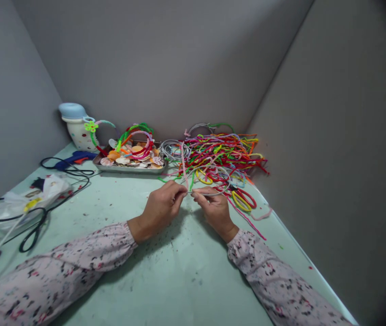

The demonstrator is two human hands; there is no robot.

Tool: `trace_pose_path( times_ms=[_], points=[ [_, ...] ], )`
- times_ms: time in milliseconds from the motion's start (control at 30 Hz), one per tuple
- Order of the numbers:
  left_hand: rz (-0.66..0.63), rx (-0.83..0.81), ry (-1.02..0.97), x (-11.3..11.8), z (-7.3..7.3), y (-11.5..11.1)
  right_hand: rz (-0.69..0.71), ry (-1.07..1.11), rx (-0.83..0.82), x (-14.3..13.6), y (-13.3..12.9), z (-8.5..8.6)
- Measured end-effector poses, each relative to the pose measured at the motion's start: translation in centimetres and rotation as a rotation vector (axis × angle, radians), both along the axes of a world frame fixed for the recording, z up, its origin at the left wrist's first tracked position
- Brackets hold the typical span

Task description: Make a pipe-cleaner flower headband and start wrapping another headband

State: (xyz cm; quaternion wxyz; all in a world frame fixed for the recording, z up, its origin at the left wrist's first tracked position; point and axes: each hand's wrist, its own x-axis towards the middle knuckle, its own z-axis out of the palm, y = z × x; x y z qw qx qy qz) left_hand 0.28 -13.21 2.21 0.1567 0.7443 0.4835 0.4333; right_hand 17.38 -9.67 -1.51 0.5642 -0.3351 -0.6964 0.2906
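Note:
Over the middle of the table, my left hand (162, 206) and my right hand (216, 213) meet almost fingertip to fingertip. My left thumb and finger pinch a pale pink pipe cleaner (183, 158), whose long end stands up from the fingers. A thin grey wire hoop (229, 176) is pinched in my right hand and arcs up behind it. Between the two hands a bit of green shows, close to the hoop's lower edge. The exact join of pipe cleaner and wire is too small to make out.
Behind the hands lies a heap of colourful pipe cleaners (220, 151), with scissors (243, 199) at the right. A metal tray (132, 170) holds shells and decorated hoops. A white cup (77, 131), blue glue gun (75, 158), black cable (45, 217) and plastic bag (50, 185) are left.

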Motion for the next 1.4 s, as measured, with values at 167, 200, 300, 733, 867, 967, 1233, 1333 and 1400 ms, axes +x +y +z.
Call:
trace_pose_path(
  times_ms=[167, 200, 300, 733, 867, 967, 1233, 1333, 1400],
  points=[
    [0.000, -0.004, 0.001, 0.02, -0.02, 0.03, -0.001, 0.001, 0.021, -0.02, -0.01, -0.07],
    [0.003, -0.004, 0.022, 0.02, -0.04, 0.05, 0.000, 0.000, 0.023, -0.02, -0.03, -0.06],
    [0.010, 0.004, 0.100, -0.02, -0.11, 0.09, 0.002, -0.014, 0.041, -0.02, -0.11, 0.05],
    [0.010, 0.028, -0.001, -0.01, -0.27, 0.13, -0.013, -0.003, 0.029, -0.02, -0.10, 0.12],
    [0.013, 0.050, 0.028, -0.09, -0.43, 0.19, -0.011, -0.013, 0.036, 0.01, -0.12, 0.17],
    [0.009, 0.079, 0.085, -0.14, -0.48, 0.21, 0.000, -0.007, 0.032, 0.05, -0.12, 0.12],
    [0.002, 0.178, 0.162, -0.31, -0.88, 0.43, 0.023, -0.020, 0.045, 0.08, -0.24, 0.23],
    [0.000, 0.182, 0.175, -0.30, -0.95, 0.45, 0.023, -0.035, 0.075, 0.08, -0.27, 0.41],
    [-0.003, 0.181, 0.179, -0.29, -0.97, 0.44, 0.023, -0.042, 0.096, 0.08, -0.27, 0.48]
  ],
)
